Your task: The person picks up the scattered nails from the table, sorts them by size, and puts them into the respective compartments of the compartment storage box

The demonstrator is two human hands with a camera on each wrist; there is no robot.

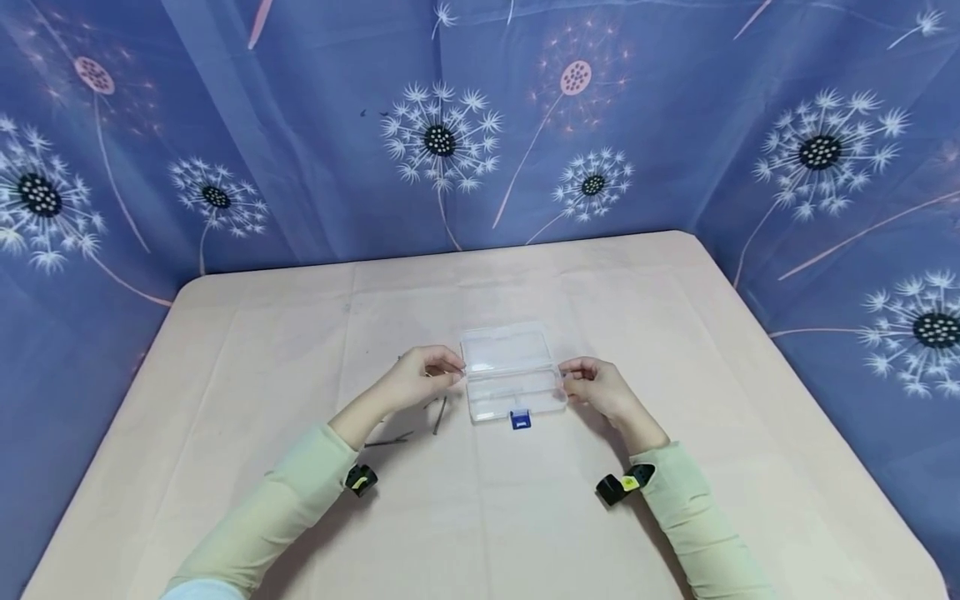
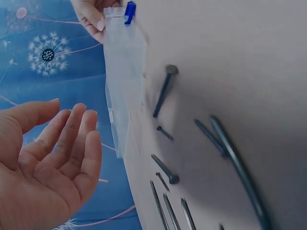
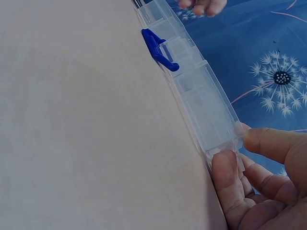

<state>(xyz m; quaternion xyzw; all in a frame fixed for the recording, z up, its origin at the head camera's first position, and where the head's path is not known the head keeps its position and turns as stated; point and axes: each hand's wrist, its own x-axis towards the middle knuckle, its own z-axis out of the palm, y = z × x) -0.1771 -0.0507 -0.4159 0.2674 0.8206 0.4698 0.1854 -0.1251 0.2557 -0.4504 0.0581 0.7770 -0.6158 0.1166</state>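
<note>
A clear plastic storage box (image 1: 517,385) lies on the table with its lid (image 1: 504,350) folded back. Its blue latch (image 1: 520,419) is at the front edge. At the box's right end, my right hand (image 1: 606,392) pinches the corner between thumb and fingers, as the right wrist view shows close up. My left hand (image 1: 411,382) is beside the left end, its fingers loosely bent and holding nothing in the left wrist view. Several metal nails (image 2: 165,91) of different lengths are scattered on the table below and beside that left hand.
A pale cloth covers the table (image 1: 555,517). Blue curtains (image 1: 315,192) with dandelion prints hang behind it and along both sides. Each wrist carries a small black camera (image 1: 362,480) on a strap.
</note>
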